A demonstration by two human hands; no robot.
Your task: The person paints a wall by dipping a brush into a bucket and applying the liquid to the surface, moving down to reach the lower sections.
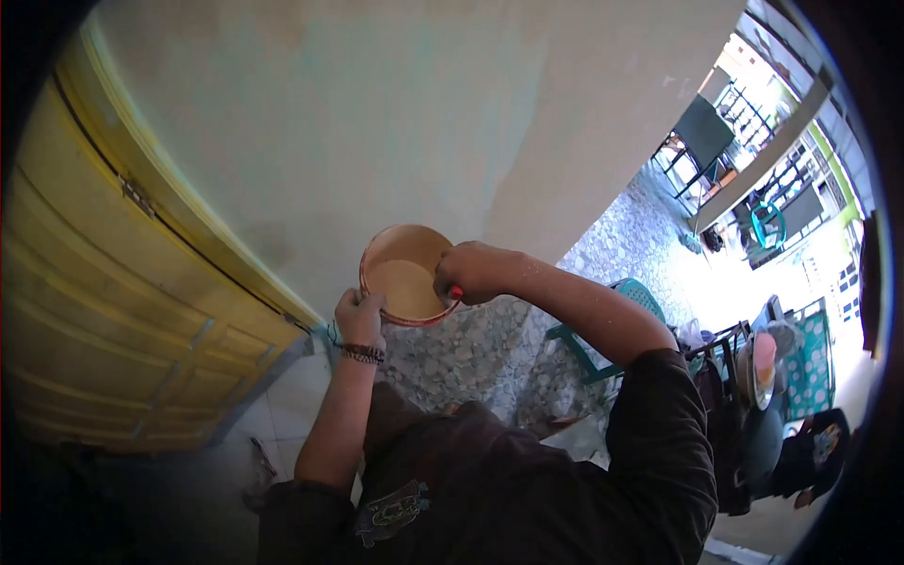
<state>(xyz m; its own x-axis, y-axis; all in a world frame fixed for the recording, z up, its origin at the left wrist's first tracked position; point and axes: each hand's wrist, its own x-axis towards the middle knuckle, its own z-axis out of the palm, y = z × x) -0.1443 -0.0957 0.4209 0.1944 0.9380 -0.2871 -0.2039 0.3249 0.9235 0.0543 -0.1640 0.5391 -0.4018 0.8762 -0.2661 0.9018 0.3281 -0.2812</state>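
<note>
A round bucket (399, 241) with a reddish rim is held up in front of the wall, its mouth tilted toward me. Cream-coloured material, like paint, shows inside it. My left hand (360, 318) grips the bucket's lower left rim, thumb over the edge. At the right side of the bucket, my right hand (474, 271) is closed around a tool with a red handle (456, 293). The handle's end sticks out below the fist near the rim. The working end of that tool is hidden by the hand, so its kind does not show.
A wall (395, 122) with uneven patches of colour rises ahead. On the left is a yellow panelled door (141, 311). A green plastic stool (633, 299) stands on the speckled floor (452, 363) beyond my right arm. Furniture and a pink container (764, 352) are farther right.
</note>
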